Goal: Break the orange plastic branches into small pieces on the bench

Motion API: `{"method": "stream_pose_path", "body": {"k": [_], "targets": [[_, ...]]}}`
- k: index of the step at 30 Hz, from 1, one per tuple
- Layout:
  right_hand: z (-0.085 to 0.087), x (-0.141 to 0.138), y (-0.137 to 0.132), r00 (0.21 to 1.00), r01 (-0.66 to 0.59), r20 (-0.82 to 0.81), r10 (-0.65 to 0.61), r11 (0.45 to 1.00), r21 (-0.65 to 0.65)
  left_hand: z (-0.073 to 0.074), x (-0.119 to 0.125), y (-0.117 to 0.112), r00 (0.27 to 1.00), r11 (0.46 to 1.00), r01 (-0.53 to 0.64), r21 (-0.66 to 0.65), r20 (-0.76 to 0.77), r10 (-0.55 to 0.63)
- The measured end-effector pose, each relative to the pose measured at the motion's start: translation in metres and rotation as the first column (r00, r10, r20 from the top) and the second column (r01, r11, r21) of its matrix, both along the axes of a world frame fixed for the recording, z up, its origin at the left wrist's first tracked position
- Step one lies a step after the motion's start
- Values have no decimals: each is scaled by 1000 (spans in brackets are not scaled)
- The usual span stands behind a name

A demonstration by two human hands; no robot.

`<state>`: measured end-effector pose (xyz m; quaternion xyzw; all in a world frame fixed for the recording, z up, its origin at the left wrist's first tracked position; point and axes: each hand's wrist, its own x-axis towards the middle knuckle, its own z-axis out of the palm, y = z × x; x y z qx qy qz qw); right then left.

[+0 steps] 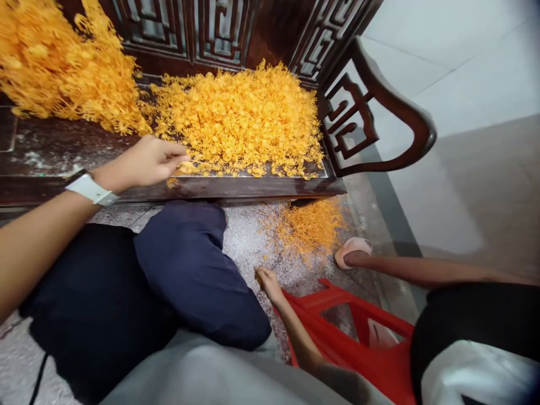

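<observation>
"Pinching a yellow flower-like piece (194, 167) between thumb and fingertips, my left hand (147, 160) is at the front edge of the bench (253, 188)."

"And your right?"

"My right hand (271, 283) is lower down, beside my leg in navy trousers (185, 253), over the speckled floor (244, 230). Its fingers are curled in narrow around a small, dark-yellow bit (257, 277); I can't tell exactly what that is."

"Where are the other pieces?"

"One broad heap (244, 121) lies on the bench seat, just beyond and to the right of my left hand, spreading close to the curved armrest (422, 135). A taller heap (63, 67) sits to the left, and the two run together at their edges. Thin orange strands (316, 225) lie in a loose tangle on the floor by the bench's right end."

"What else is around you?"

"A white-strapped watch (90, 188) is on my left wrist. The carved backrest (274, 36) stands behind both heaps. A red plastic stool (358, 354) is beside my right forearm, and another person's foot in a pink slipper (356, 244) rests near the strands."
</observation>
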<state>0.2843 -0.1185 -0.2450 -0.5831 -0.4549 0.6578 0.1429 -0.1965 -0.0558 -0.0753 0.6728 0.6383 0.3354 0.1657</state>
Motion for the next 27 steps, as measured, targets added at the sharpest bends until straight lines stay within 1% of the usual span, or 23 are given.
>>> {"method": "stream_pose_path", "body": {"k": [2,4,5,6,7,8,9,10,11,12,13,14,15,17,18,19,21,23,25,27], "targets": [[15,-30,28,995,-59,-74,62,997,49,9,14,4,996,997,51,-61,-71,-55],[41,-66,70,980,-81,-175,100,990,115,15,24,10,994,996,52,-66,-88,-58],[57,-85,97,968,-64,-232,98,987,150,17,27,12,995,998,39,-50,-92,-43],[73,-103,124,947,-4,-316,67,980,198,19,29,14,995,999,23,-24,-101,-25],[89,-121,152,880,105,-475,12,970,219,19,30,15,993,1000,4,8,-120,-3],[102,-137,178,805,162,-593,0,962,220,20,31,15,989,999,-18,47,-144,24],[113,-152,199,767,205,-641,-23,956,211,21,32,15,984,995,-37,90,-171,52],[122,-165,215,770,249,-633,-82,951,181,22,34,14,978,990,-53,133,-195,78],[129,-177,223,765,283,-630,-134,948,143,24,36,12,971,983,-63,175,-216,101],[133,-187,224,755,291,-635,-163,951,102,25,39,10,964,975,-65,214,-238,116],[137,-197,217,740,262,-652,-162,963,58,27,41,8,956,968,-57,246,-265,124],[140,-206,205,714,195,-687,-133,981,13,29,44,6,946,962,-37,272,-301,122],[143,-214,189,677,98,-731,-85,995,-25,31,48,4,933,957,-2,289,-345,106],[151,-227,153,596,-93,-803,-13,992,-85,35,54,2,892,946,114,303,-451,37],[155,-232,138,564,-147,-826,-5,983,-106,36,57,2,862,936,184,301,-507,-7],[159,-237,126,545,-164,-839,-14,979,-123,38,61,1,828,920,253,301,-559,-44],[168,-241,113,550,-114,-833,-58,983,-144,42,67,-1,751,873,369,320,-656,-77],[175,-239,112,587,2,-800,-120,989,-146,47,74,-3,667,814,464,349,-742,-62],[179,-235,117,622,141,-764,-172,984,-108,51,81,-7,590,766,535,356,-806,-37],[183,-233,119,645,255,-740,-193,966,-30,54,89,-10,546,751,555,358,-838,-5]]}}
